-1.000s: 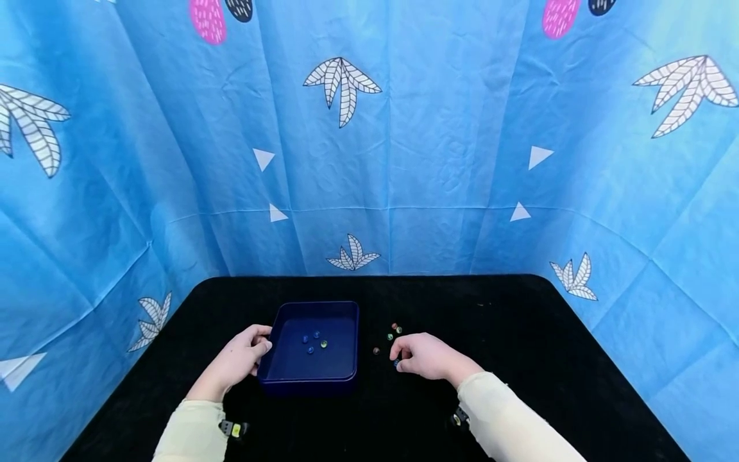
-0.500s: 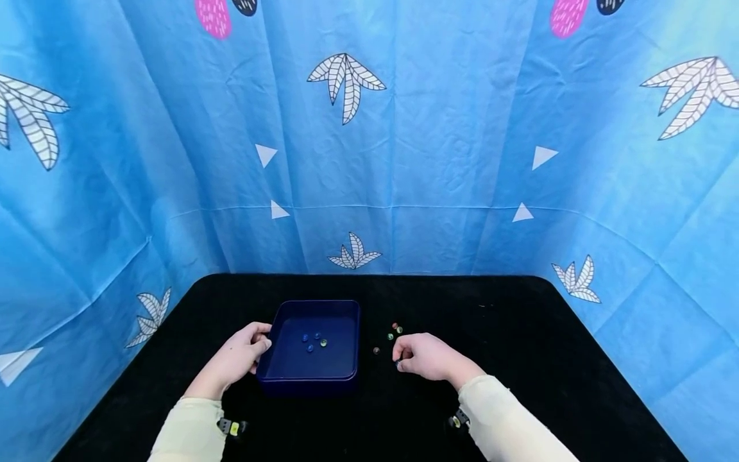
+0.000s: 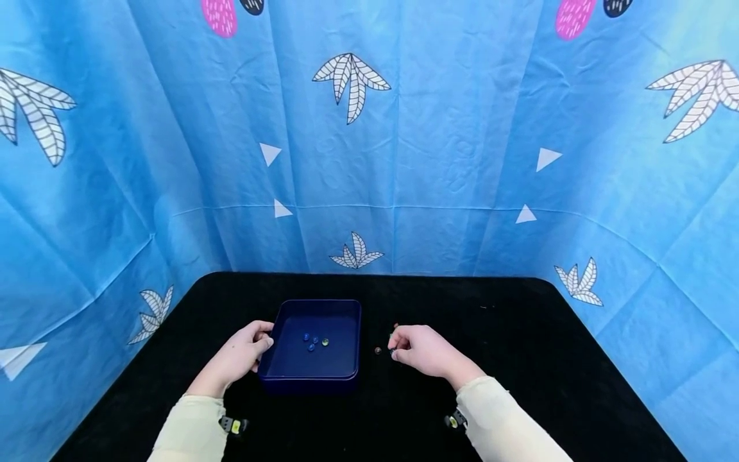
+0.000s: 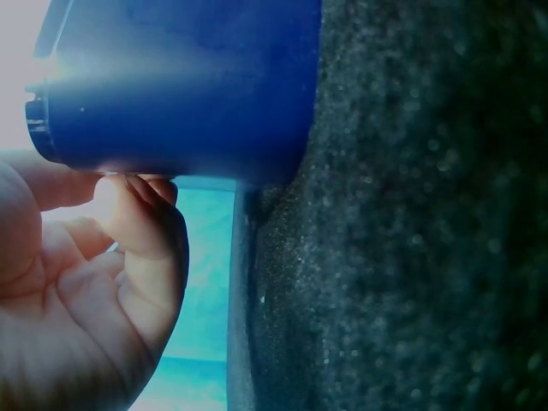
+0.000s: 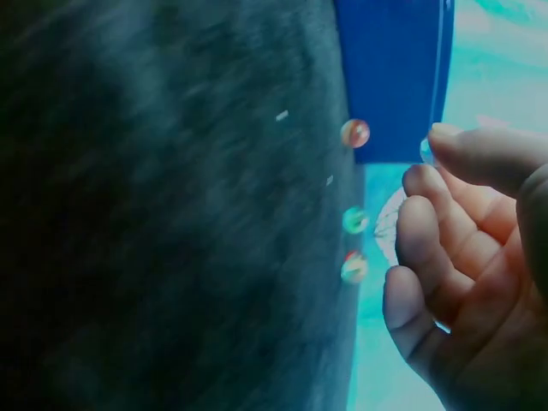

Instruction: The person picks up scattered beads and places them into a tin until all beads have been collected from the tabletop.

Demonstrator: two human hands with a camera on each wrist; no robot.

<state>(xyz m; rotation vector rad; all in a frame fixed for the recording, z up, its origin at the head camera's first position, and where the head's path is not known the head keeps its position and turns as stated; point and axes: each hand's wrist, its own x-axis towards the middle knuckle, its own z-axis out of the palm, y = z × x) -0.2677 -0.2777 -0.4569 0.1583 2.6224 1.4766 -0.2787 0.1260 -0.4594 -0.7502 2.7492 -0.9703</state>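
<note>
My left hand (image 3: 238, 355) is at the left side of a dark blue square box (image 3: 308, 387), its curled fingers and thumb at the side wall near the rim. In the left wrist view the thumb and fingertips touch the blue outer wall. Several marbles (image 3: 315, 340), mostly blue and one yellowish, lie inside the box. To the right of it, my right hand (image 3: 427, 350) pinches a small bluish marble (image 5: 426, 151) between thumb and index finger, lifted above the black cloth. Its other fingers hang curled beneath, holding nothing.
A reddish-brown marble (image 3: 378, 351) lies between the box and my right hand. Near it, a green marble (image 5: 355, 220) and a red-and-yellow marble (image 5: 354, 267) rest on the black cloth (image 3: 508, 359). A blue patterned curtain (image 3: 450, 160) surrounds the table.
My right hand has risen slightly and moved a little forward with the marble, now covering most of the loose marbles in the head view. My left hand stays at the box.
</note>
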